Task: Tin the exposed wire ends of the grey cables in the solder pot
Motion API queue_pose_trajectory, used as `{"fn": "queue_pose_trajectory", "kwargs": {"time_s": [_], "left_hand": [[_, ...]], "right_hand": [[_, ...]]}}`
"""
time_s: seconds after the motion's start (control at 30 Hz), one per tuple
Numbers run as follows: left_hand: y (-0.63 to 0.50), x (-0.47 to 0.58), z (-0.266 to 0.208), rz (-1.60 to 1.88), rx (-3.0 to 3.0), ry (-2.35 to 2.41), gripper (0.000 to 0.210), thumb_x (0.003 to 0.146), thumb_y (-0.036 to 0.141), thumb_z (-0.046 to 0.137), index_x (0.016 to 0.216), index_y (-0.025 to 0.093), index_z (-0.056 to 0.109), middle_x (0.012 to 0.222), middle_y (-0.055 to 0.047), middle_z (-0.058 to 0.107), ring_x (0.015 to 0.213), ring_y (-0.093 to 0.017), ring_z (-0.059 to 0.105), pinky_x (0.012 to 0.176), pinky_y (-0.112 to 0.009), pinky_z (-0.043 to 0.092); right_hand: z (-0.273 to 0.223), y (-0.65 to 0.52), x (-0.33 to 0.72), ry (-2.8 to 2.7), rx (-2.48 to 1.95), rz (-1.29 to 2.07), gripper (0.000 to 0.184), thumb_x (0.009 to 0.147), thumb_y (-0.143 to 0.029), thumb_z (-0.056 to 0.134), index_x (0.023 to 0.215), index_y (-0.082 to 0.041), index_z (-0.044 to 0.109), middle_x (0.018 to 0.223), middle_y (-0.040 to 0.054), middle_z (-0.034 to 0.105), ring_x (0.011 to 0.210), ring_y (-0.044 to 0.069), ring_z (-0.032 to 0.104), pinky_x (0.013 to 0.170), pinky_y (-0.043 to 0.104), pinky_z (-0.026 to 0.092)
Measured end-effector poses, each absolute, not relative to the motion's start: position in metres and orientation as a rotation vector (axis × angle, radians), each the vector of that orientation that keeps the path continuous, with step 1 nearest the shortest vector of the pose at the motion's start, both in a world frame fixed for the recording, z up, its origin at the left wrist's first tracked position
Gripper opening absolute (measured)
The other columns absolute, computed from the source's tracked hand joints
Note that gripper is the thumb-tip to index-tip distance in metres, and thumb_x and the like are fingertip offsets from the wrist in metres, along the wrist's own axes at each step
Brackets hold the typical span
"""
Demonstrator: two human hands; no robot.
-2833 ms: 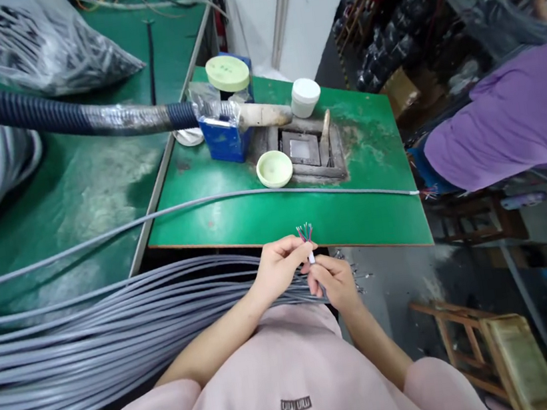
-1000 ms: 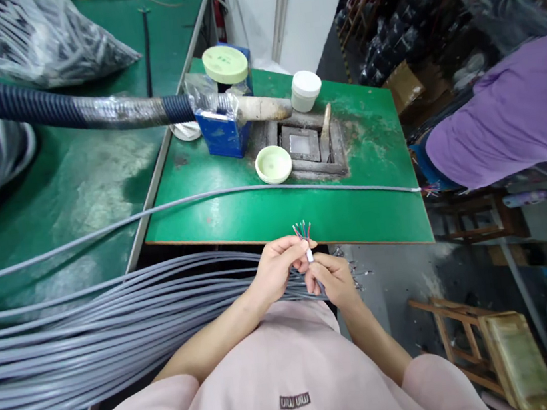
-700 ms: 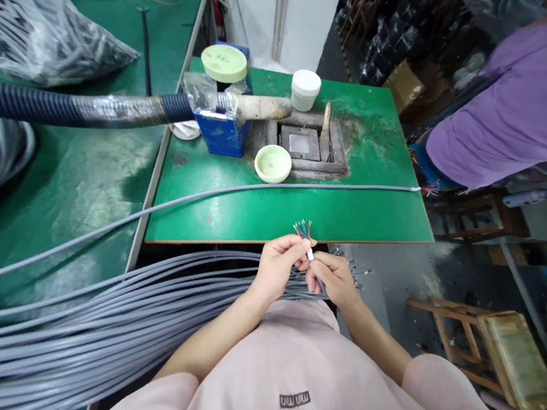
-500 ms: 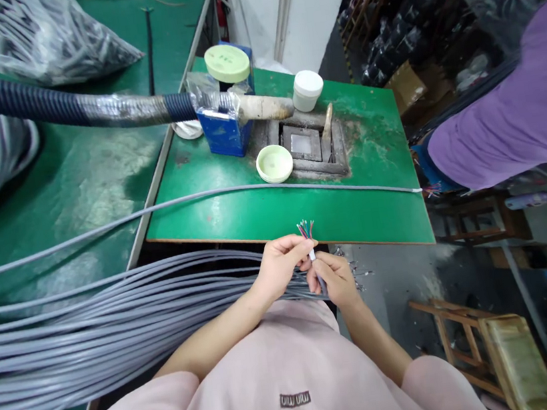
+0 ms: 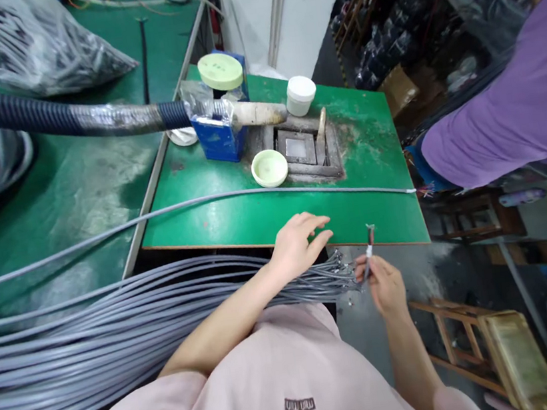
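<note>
Between the fingers of my right hand (image 5: 385, 283) is the stripped end of a grey cable (image 5: 369, 266), pointing up, with a white band and thin coloured wires at its tip. This hand is off the front right of the green table. My left hand (image 5: 303, 245) hovers over the table's front edge with fingers apart and nothing in it. A thick bundle of grey cables (image 5: 167, 316) runs from the left under my left forearm, its stripped ends gathered near my right hand. One single grey cable (image 5: 232, 195) lies across the table.
On the green table (image 5: 191, 229) are a soldering pot (image 5: 296, 148) in a dirty frame, a pale green dish (image 5: 269, 169), a white tub (image 5: 300, 96) and a blue box (image 5: 218, 138) under a ribbed hose (image 5: 38, 105). A person's purple sleeve (image 5: 502, 101) is at the right; a wooden stool (image 5: 516, 361) stands below.
My right hand has moved right with the cable end. My left hand has let go of the wires and opened. The view has shifted slightly.
</note>
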State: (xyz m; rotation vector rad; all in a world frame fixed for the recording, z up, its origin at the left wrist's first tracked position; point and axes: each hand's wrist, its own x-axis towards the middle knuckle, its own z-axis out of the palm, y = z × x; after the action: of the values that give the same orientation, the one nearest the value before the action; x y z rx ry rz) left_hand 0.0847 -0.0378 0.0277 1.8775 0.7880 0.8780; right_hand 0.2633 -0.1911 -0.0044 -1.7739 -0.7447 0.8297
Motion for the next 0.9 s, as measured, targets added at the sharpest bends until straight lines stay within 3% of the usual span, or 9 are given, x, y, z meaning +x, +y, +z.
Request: {"fn": "queue_pose_trajectory", "kwargs": {"time_s": [0.1, 0.23, 0.47, 0.6, 0.73, 0.9], "left_hand": [[-0.013, 0.102, 0.03, 0.816, 2.257, 0.939, 0.029, 0.09, 0.027, 0.053, 0.113, 0.016, 0.065, 0.114, -0.01, 0.066, 0.101, -0.024, 0.057, 0.086, -0.037, 0.044], [0.015, 0.128, 0.031, 0.589, 2.511, 1.106, 0.03, 0.088, 0.024, 0.054, 0.115, 0.015, 0.063, 0.113, -0.011, 0.064, 0.105, -0.029, 0.056, 0.08, -0.039, 0.042], [0.027, 0.147, 0.033, 0.391, 2.635, 1.137, 0.022, 0.091, 0.024, 0.046, 0.1, 0.013, 0.063, 0.106, -0.013, 0.062, 0.097, -0.028, 0.062, 0.076, -0.038, 0.041], [0.013, 0.143, 0.042, 0.334, 2.721, 1.105, 0.023, 0.093, 0.024, 0.041, 0.099, 0.011, 0.059, 0.099, -0.015, 0.063, 0.091, -0.03, 0.063, 0.073, -0.038, 0.041], [-0.013, 0.126, 0.057, 0.337, 2.746, 0.981, 0.023, 0.094, 0.025, 0.038, 0.096, 0.014, 0.057, 0.095, -0.011, 0.064, 0.081, -0.026, 0.065, 0.07, -0.036, 0.041], [-0.049, 0.096, 0.065, 0.221, 2.504, 0.705, 0.019, 0.095, 0.028, 0.039, 0.095, 0.019, 0.057, 0.096, -0.005, 0.065, 0.078, -0.021, 0.064, 0.069, -0.032, 0.041]], "right_hand": [[-0.007, -0.222, 0.311, -0.916, -2.328, 0.471, 0.044, 0.066, -0.055, 0.062, 0.083, -0.015, 0.07, 0.081, 0.0126, 0.072, 0.074, 0.025, 0.063, 0.073, 0.04, 0.05], [0.0, -0.243, 0.325, -0.936, -2.418, 0.293, 0.049, 0.071, -0.056, 0.055, 0.09, -0.014, 0.07, 0.093, 0.0171, 0.073, 0.082, 0.028, 0.066, 0.079, 0.044, 0.05], [0.015, -0.2, 0.249, -0.942, -1.777, 1.07, 0.029, 0.079, -0.042, 0.064, 0.095, -0.018, 0.07, 0.083, 0.0064, 0.074, 0.071, 0.017, 0.068, 0.069, 0.031, 0.055], [0.01, -0.164, 0.227, -0.863, -1.45, 1.278, 0.032, 0.079, -0.042, 0.066, 0.101, -0.019, 0.068, 0.084, 0.0043, 0.073, 0.06, 0.01, 0.064, 0.057, 0.024, 0.052], [0.015, -0.14, 0.238, -0.609, -1.235, 1.096, 0.04, 0.08, -0.049, 0.063, 0.107, -0.019, 0.063, 0.093, 0.0067, 0.072, 0.055, 0.01, 0.062, 0.046, 0.021, 0.046], [0.041, -0.14, 0.27, -0.389, -1.148, 0.581, 0.035, 0.082, -0.046, 0.06, 0.106, -0.02, 0.061, 0.081, 0.0031, 0.071, 0.045, 0.007, 0.052, 0.04, 0.02, 0.039]]}}
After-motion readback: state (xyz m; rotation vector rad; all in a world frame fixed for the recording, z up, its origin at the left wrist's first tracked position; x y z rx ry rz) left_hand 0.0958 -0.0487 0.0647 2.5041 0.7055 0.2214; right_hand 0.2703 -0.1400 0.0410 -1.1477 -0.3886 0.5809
